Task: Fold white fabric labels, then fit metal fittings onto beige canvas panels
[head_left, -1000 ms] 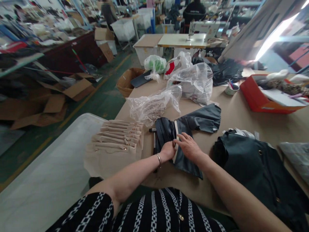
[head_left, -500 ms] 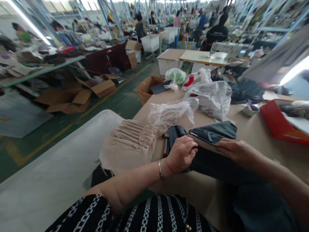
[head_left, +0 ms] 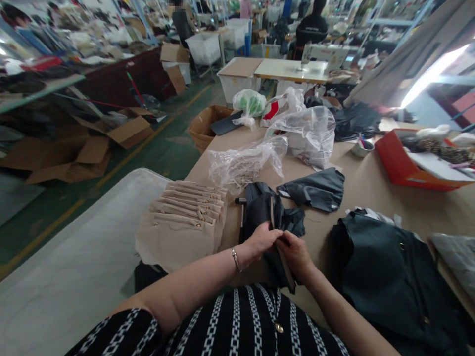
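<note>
My left hand (head_left: pixel 260 240) and my right hand (head_left: pixel 295 254) meet at the middle of the table, fingers closed on a dark fabric piece (head_left: pixel 275 269) with a brownish strip along its edge. The piece runs lengthwise toward my body; the fingers hide part of it. Just beyond lies more folded dark fabric (head_left: pixel 257 200), beside a thin black-ended stick (head_left: pixel 241 201). A separate dark fabric piece (head_left: pixel 317 190) rests farther right. To the left are overlapping beige fabric panels (head_left: pixel 178 235) with zips and brass eyelets.
Dark zipped panels (head_left: pixel 378 262) are piled at the right. Clear plastic bags (head_left: pixel 308 131), a small cup (head_left: pixel 361 147) and a red box (head_left: pixel 395 165) stand on the table (head_left: pixel 356 185). A large white bin (head_left: pixel 85 252) adjoins its left side. A carton (head_left: pixel 200 123) stands behind.
My right hand has moved left to meet my left hand. The dark piece has turned from lying crosswise to lengthwise, uncovering the piece behind it. The view has swung right and down.
</note>
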{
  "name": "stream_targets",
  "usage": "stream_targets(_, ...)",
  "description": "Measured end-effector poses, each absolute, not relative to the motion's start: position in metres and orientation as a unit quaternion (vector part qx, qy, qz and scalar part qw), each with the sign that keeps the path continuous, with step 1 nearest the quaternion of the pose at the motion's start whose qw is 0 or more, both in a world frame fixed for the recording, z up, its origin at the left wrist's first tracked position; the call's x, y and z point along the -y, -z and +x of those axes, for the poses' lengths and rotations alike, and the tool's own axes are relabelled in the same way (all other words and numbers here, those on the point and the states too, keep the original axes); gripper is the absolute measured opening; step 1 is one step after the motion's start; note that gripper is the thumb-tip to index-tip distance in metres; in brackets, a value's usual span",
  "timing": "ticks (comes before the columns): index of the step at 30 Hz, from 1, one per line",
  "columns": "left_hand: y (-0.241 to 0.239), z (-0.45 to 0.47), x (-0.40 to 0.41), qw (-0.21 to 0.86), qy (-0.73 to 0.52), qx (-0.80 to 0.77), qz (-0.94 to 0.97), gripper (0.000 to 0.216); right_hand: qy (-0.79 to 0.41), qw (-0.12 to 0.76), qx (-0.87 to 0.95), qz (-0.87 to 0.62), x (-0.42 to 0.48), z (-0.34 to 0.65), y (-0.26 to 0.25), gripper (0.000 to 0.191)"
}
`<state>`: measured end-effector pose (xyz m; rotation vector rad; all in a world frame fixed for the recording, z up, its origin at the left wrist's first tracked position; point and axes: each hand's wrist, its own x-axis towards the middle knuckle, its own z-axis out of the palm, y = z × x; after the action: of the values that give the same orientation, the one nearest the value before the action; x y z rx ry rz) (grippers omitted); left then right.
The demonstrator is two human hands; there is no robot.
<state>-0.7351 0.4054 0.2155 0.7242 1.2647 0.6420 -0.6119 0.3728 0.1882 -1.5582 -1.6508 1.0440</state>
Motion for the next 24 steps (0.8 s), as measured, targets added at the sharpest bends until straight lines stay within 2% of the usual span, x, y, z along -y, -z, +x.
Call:
stream_targets(5, -0.214, -0.742, -0.406, 0.727, -0.32, -0.545, 0.269, 0.012, -0.399, 0.339, 0.565, -0.638, -0.378, -0.582, -0.177, 0.04)
stream_targets(9, -0.217, -0.748, -0.411, 0.749, -0.343, -0.517, 0.234, 0.016, -0.309, 0.368, 0.528, -0.701, -0.395, -0.534, -0.188, 0.044)
stream_targets(12, -0.22, -0.746, -0.412, 0.761, -0.347, -0.5, 0.226, 0.019, -0.256, 0.348, 0.595, -0.678, -0.4, -0.534, -0.21, 0.048)
stream_targets(14, -0.221, -0.742, -0.412, 0.761, -0.354, -0.491, 0.232, 0.021, -0.279, 0.275, 0.675, -0.625, -0.397, -0.557, -0.223, 0.045)
stream_targets(17, -0.221, -0.733, -0.411, 0.741, -0.375, -0.494, 0.256, 0.021, -0.298, 0.18, 0.709, -0.613, -0.387, -0.599, -0.228, 0.056)
stream_targets(20, -0.22, -0.728, -0.406, 0.714, -0.385, -0.512, 0.282, 0.018, -0.315, 0.182, 0.682, -0.635, -0.38, -0.615, -0.216, 0.067)
stream_targets(24, -0.222, -0.728, -0.399, 0.719, -0.362, -0.513, 0.298, 0.015, -0.444, 0.249, 0.574, -0.642, -0.381, -0.594, -0.195, 0.068)
